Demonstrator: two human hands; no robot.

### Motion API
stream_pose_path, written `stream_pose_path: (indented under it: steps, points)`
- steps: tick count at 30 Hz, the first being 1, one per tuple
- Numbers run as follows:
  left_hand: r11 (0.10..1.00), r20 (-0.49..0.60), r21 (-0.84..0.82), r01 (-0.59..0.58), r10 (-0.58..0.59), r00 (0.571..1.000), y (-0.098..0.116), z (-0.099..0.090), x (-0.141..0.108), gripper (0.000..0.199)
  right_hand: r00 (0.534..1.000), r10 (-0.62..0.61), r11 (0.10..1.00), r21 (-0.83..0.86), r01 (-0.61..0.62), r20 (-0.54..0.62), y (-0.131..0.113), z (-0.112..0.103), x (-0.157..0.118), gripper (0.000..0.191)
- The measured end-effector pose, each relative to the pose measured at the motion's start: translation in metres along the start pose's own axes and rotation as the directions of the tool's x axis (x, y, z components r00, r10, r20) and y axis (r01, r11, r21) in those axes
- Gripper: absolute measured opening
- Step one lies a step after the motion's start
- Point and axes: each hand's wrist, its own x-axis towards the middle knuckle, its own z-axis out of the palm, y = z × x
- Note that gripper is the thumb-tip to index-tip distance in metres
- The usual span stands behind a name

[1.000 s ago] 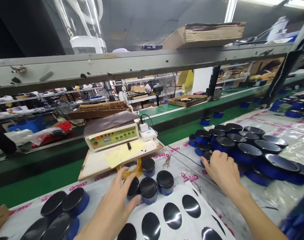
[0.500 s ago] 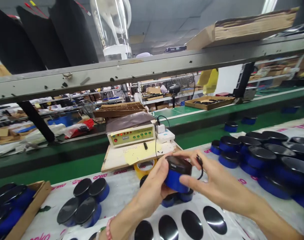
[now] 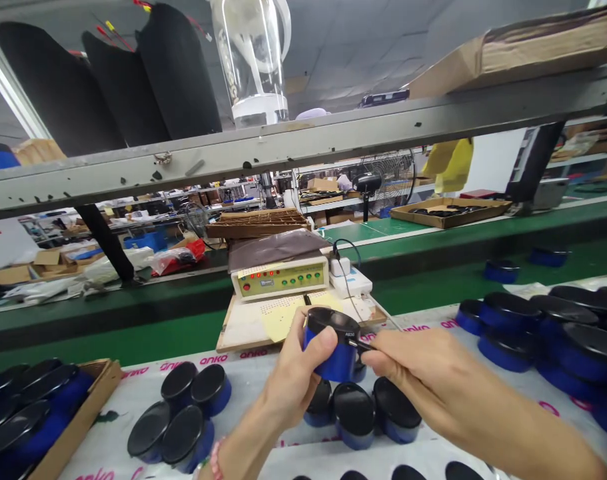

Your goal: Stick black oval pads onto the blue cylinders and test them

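Observation:
My left hand [image 3: 294,370] is closed round a short round blue unit with a glossy black top [image 3: 333,357], which it holds tilted above the bench. Pinched in my right hand [image 3: 433,367] is a thin black cable plug [image 3: 362,345], its tip at the side of the unit. Whether the tip sits inside a socket I cannot tell. Just below stand several similar blue-and-black units [image 3: 354,410], partly behind my hands. Behind the held unit is a tester box [image 3: 283,279] with red lights and green buttons, on a wooden board [image 3: 228,333].
More blue units stand in a group on the left [image 3: 188,433], in a cardboard box [image 3: 83,413] and stacked on the right [image 3: 513,320]. A metal shelf beam [image 3: 293,143] crosses overhead. A white power adapter [image 3: 350,280] with cords sits beside the tester.
The unit has turned in my left hand, so its marked side faces right. My right hand has left the unit's body and brought the plug to its side. The view has shifted left.

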Motion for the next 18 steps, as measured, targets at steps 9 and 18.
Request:
stream_pose_path:
  steps: [9, 18]
  points:
    - [0.76, -0.003, 0.612, -0.221, 0.281, 0.96, -0.007, -0.011, -0.002, 0.058, 0.997, 0.04, 0.97, -0.236, -0.053, -0.062, 0.004, 0.012, -0.003, 0.032]
    - [-0.209, 0.534, 0.822, -0.529, 0.604, 0.592, 0.003, -0.029, 0.008, 0.055, 0.972, 0.195, 0.943, 0.247, -0.222, 0.132, 0.026, 0.036, 0.019, 0.019]
